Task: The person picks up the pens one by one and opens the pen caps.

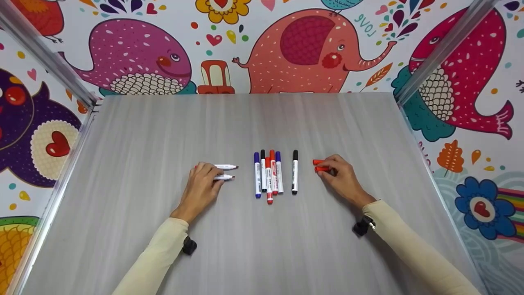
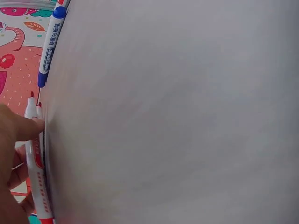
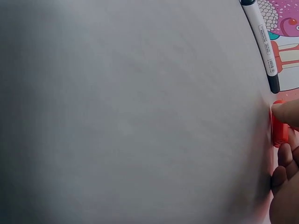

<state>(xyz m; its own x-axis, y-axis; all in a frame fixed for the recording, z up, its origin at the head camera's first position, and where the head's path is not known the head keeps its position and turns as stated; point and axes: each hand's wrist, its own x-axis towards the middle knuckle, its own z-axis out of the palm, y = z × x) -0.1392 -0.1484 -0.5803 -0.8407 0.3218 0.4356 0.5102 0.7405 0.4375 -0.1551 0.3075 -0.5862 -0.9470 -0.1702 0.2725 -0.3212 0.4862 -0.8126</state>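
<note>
My left hand (image 1: 200, 186) grips two uncapped white markers, a nearer one (image 1: 224, 177) and a farther one (image 1: 226, 167), low over the table. Their bare tips point right toward the middle; in the left wrist view the thumb lies across the nearer marker (image 2: 37, 172), whose tip is dark red and whose back end is red. Right of the middle, my right hand (image 1: 344, 180) pinches two red marker caps, one nearer (image 1: 321, 169) and one farther (image 1: 318, 162). One red cap (image 3: 280, 128) shows between thumb and fingers in the right wrist view.
Between the hands lie several capped markers, side by side: a blue one (image 1: 257, 176) leftmost, then black, red (image 1: 274, 172) and blue. A black marker (image 1: 295, 172) lies apart, nearer my right hand. The grey wood-look table (image 1: 245, 254) meets cartoon-printed walls (image 1: 221, 45).
</note>
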